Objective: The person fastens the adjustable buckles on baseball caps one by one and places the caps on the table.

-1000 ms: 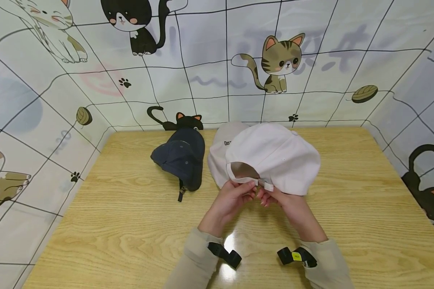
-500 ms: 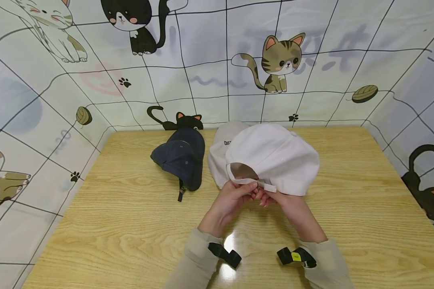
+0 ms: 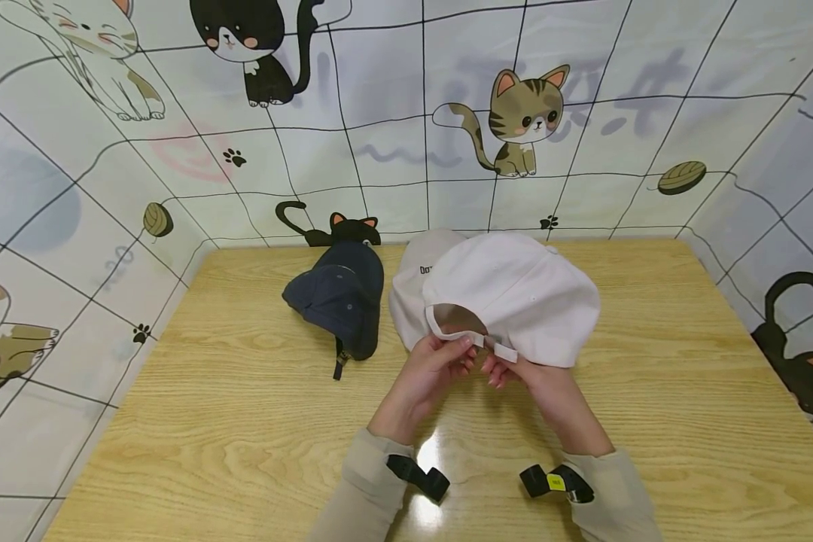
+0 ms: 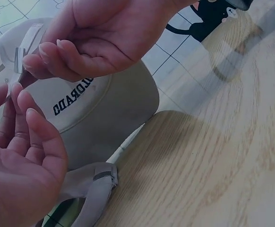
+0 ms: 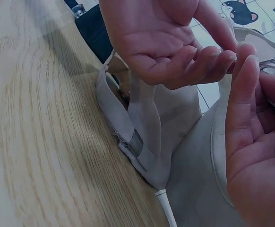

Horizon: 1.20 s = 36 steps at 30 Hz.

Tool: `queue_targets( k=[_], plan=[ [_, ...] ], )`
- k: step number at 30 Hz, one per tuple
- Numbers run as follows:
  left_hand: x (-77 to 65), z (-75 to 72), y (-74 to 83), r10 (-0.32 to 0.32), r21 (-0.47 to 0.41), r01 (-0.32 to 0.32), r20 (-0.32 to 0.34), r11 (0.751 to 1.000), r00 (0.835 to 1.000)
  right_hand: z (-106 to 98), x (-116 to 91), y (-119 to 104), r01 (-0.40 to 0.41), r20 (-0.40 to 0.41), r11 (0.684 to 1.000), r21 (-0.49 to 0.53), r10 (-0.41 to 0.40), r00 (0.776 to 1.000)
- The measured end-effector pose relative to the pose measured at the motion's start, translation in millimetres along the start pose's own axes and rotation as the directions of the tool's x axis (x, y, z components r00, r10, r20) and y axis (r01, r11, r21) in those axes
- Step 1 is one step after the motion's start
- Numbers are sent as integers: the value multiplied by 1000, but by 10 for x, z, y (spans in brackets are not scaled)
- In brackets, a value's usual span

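In the head view a white cap [image 3: 515, 293] stands with its back opening facing me. My left hand [image 3: 433, 373] pinches the left end of its back strap [image 3: 470, 338] between thumb and fingers. My right hand [image 3: 535, 380] grips the right end of the strap, beside a small metal buckle [image 4: 19, 60] that shows in the left wrist view. The two hands nearly meet below the opening. Behind the white cap's left side a beige cap [image 3: 406, 293] peeks out. Dark lettering [image 4: 74, 97] on a beige surface shows beyond the fingers.
A navy cap [image 3: 345, 293] lies to the left, its strap [image 3: 339, 365] hanging toward me. Low on the table [image 3: 244, 452], another beige strap [image 5: 128, 132] with a buckle shows in the right wrist view. A cat-printed wall covering [image 3: 379, 98] stands behind the table.
The strap ends drew together half a second ago and are now a little farther apart. The left fingertips have shifted slightly left. The caps stay in place.
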<state>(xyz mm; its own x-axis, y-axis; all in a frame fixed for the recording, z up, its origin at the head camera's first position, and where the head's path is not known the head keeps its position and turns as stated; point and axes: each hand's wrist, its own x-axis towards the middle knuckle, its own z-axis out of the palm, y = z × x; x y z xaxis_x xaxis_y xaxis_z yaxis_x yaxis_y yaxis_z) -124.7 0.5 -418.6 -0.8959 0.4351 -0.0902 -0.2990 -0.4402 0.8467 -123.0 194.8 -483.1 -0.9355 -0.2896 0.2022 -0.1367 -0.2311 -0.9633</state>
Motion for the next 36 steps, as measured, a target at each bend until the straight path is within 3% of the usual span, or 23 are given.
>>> queue_targets(
  k=[3,8,14,20,25,36],
  plan=[
    [0,0,9,1,-12,-1,-1,1000,1000,7,-1,-8,11,4,1000,-9,-11,1000],
    [-2,6,11,8,-21,-8,0,1000,1000,103,-6,-234,30,37,999,-12,-30,999],
    [-8,44,2,12,9,-12,0,1000,1000,207,-7,-404,0,61,1000,-20,1,998],
    [-5,58,-25,19,28,-19,-1,999,1000,105,-9,-223,4,54,1000,-19,-3,999],
    [-2,62,-56,30,56,-30,3,998,1000,41,-3,-18,-9,-18,1000,-18,9,1000],
    [-20,66,-16,33,28,-33,8,999,999,39,5,-24,-36,-40,999,4,36,999]
  ],
)
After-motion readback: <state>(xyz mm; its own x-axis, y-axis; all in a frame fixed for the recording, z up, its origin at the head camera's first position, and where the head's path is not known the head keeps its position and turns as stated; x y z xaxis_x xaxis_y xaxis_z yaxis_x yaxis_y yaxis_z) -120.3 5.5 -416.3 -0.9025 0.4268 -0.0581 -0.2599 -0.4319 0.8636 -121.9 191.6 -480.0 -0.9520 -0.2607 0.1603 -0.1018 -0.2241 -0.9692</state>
